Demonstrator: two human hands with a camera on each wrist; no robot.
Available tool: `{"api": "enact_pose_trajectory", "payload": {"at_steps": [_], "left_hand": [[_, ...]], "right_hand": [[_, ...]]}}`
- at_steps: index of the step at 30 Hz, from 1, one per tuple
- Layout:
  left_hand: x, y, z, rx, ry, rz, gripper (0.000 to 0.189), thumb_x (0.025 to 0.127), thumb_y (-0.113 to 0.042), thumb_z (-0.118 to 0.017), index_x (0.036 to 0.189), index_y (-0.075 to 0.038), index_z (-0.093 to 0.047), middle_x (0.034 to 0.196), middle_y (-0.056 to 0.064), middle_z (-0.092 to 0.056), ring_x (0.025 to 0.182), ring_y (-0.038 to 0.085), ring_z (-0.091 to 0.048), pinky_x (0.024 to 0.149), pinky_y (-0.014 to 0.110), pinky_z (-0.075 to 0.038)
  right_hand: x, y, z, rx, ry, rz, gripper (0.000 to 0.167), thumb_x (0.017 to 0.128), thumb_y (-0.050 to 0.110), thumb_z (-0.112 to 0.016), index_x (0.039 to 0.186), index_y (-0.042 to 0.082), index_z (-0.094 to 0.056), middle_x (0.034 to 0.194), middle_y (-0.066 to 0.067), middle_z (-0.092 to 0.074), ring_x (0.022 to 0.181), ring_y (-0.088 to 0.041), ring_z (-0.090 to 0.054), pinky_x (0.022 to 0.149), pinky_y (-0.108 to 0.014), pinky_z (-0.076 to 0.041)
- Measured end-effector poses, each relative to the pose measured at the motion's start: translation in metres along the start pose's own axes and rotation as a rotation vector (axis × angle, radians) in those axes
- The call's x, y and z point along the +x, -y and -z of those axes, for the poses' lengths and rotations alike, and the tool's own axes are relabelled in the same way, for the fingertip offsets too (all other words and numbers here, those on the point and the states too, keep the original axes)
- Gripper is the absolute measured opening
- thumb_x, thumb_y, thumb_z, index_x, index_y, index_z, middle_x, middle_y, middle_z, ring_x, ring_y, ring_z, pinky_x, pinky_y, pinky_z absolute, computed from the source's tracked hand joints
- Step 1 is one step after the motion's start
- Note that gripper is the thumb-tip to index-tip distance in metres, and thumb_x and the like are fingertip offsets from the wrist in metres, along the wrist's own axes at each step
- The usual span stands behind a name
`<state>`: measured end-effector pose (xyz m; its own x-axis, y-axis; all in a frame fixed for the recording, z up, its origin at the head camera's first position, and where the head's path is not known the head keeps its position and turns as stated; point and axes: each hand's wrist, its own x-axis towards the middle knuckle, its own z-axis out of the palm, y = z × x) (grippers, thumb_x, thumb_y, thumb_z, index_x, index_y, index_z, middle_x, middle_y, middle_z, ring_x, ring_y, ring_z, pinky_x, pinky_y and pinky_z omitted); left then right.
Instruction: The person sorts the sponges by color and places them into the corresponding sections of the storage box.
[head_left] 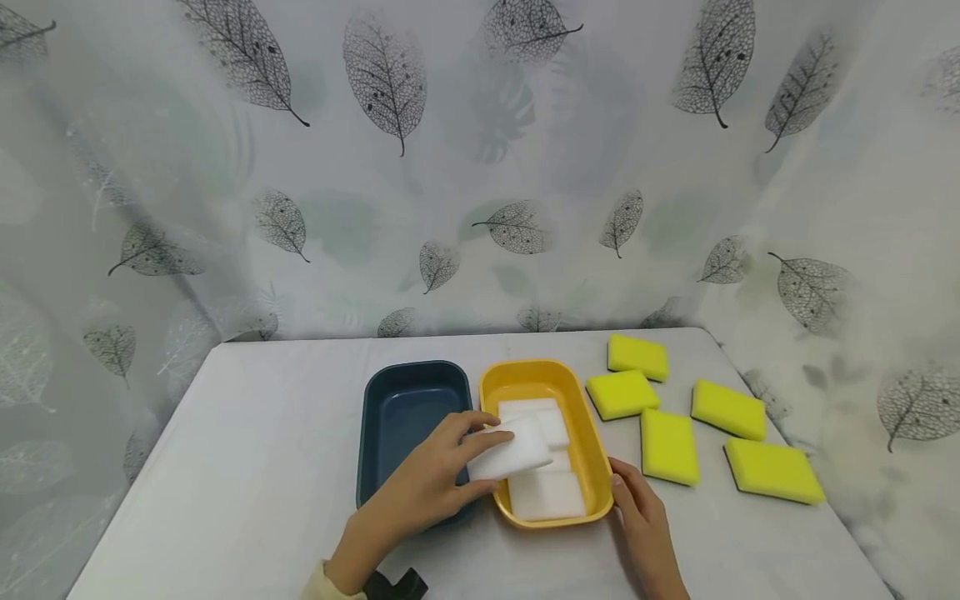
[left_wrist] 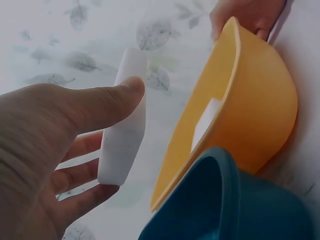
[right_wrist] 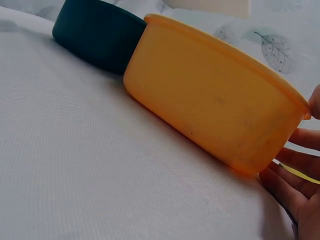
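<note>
My left hand [head_left: 431, 475] pinches a white sponge [head_left: 517, 448] between thumb and fingers, above the left rim of a yellow plastic bin [head_left: 592, 433]. In the left wrist view the held sponge [left_wrist: 122, 135] is clear of the bin, tilted, with the thumb [left_wrist: 117, 102] on its near face. More white sponges [head_left: 547, 497] lie inside the yellow bin. My right hand [head_left: 645, 521] grips the bin's right side near the front corner, its fingers [right_wrist: 300, 157] against the outer wall. A dark blue bin [head_left: 416, 400] stands directly left of the yellow one.
Several yellow sponges with dark undersides [head_left: 670, 446] lie spread over the right side of the white table [head_left: 247, 467]. Behind the table hangs a leaf-patterned cloth [head_left: 465, 183]. A black strap or device [head_left: 397, 586] shows by the left wrist.
</note>
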<state>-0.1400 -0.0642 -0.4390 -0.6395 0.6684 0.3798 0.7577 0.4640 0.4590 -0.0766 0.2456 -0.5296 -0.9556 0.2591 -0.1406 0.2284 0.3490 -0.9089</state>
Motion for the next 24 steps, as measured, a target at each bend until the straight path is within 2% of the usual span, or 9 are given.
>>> {"api": "enact_pose_trajectory", "payload": {"at_steps": [8,14,20,24], "left_hand": [[0.008,-0.007,-0.013,0.044,0.035,-0.008,0.050,0.095,-0.035,-0.077,0.142,-0.023,-0.063,0.149,0.001,-0.056,0.135,0.019,-0.054,0.112,0.039,-0.051],[0.019,-0.015,-0.026,0.073,0.066,-0.026,0.047,0.095,-0.035,-0.077,0.139,-0.024,-0.065,0.148,-0.001,-0.059,0.135,0.019,-0.057,0.111,0.039,-0.050],[0.027,-0.022,-0.041,0.169,0.080,-0.030,0.045,0.094,-0.037,-0.078,0.135,-0.023,-0.066,0.145,-0.002,-0.063,0.132,0.016,-0.060,0.109,0.038,-0.050],[0.030,-0.023,-0.050,0.215,0.090,0.000,0.042,0.094,-0.036,-0.078,0.133,-0.023,-0.066,0.144,-0.003,-0.063,0.132,0.016,-0.059,0.109,0.037,-0.050]], "right_hand": [[-0.001,0.000,0.000,-0.008,-0.004,-0.003,0.056,0.111,0.050,-0.040,0.147,0.010,-0.054,0.148,-0.013,-0.060,0.107,0.004,-0.059,0.088,-0.015,-0.054],[0.001,-0.001,0.000,-0.007,-0.005,-0.003,0.056,0.111,0.051,-0.040,0.147,0.011,-0.054,0.148,-0.012,-0.060,0.108,0.004,-0.059,0.089,-0.015,-0.053],[0.000,0.000,0.000,-0.006,-0.004,-0.004,0.056,0.111,0.051,-0.040,0.147,0.011,-0.054,0.148,-0.012,-0.060,0.108,0.004,-0.059,0.089,-0.015,-0.053],[-0.001,0.002,0.000,0.002,-0.007,0.017,0.054,0.111,0.049,-0.041,0.147,0.010,-0.054,0.147,-0.013,-0.060,0.109,0.003,-0.060,0.089,-0.015,-0.053]]}}
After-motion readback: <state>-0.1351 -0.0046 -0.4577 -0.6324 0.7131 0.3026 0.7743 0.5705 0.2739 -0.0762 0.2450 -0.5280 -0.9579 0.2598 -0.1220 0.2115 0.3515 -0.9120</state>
